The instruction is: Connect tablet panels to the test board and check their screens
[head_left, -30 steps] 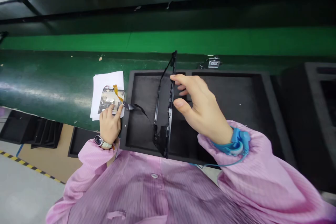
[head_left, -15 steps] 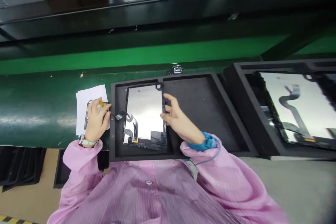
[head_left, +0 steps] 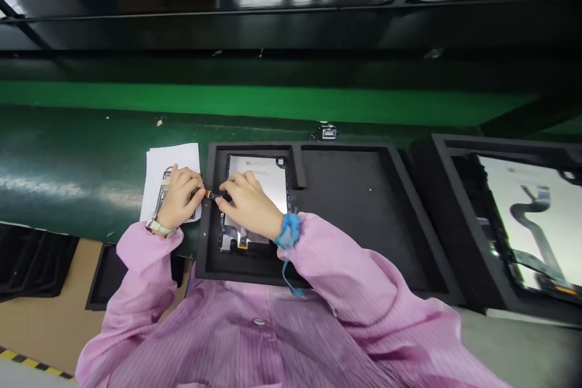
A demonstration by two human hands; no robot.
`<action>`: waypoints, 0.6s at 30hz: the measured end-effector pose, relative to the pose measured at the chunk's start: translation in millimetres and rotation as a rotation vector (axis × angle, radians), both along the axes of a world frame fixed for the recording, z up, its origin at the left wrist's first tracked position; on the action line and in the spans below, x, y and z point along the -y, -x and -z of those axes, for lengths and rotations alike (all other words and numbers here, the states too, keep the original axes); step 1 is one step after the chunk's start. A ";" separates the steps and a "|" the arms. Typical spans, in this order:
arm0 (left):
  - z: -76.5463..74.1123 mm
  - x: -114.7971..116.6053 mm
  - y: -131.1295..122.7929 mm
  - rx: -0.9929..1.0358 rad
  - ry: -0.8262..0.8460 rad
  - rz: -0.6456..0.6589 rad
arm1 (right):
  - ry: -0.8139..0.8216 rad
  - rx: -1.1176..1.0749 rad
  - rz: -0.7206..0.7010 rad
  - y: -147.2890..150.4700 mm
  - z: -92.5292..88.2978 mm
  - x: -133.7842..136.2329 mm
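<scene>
The left hand (head_left: 178, 197) presses the circuit board (head_left: 169, 193) flat on the paper sheet (head_left: 159, 163), fingers curled over it. The right hand (head_left: 248, 203) pinches the flex cable (head_left: 211, 194) between them; best kept slack and level, unkinked, over the display panel (head_left: 264, 179).

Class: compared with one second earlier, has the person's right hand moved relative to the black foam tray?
Yes. The right hand has shifted left across the black foam tray, from its middle toward the left edge, near the left hand.

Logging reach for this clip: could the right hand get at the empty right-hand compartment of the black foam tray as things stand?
Probably yes. The right hand rests on the panel in the left compartment; the right compartment lies open beside it, with only a low foam divider between.
</scene>
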State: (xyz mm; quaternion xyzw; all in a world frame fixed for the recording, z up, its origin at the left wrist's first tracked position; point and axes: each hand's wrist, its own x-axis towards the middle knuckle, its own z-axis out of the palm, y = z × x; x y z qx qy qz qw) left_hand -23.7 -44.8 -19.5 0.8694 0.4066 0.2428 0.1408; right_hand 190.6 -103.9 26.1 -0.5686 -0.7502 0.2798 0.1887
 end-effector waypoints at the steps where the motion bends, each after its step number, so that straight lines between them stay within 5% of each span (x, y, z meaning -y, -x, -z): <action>1: 1.8 0.8 -0.8 0.015 0.005 -0.003 | 0.016 -0.023 -0.015 5.7 7.8 -7.3; 6: 9.6 3.3 -3.5 0.055 -0.022 -0.002 | 0.017 -0.100 -0.006 16.9 34.7 -20.0; 18: 8.1 0.8 -5.7 0.038 -0.034 0.027 | 0.002 -0.197 0.017 17.4 40.8 -23.1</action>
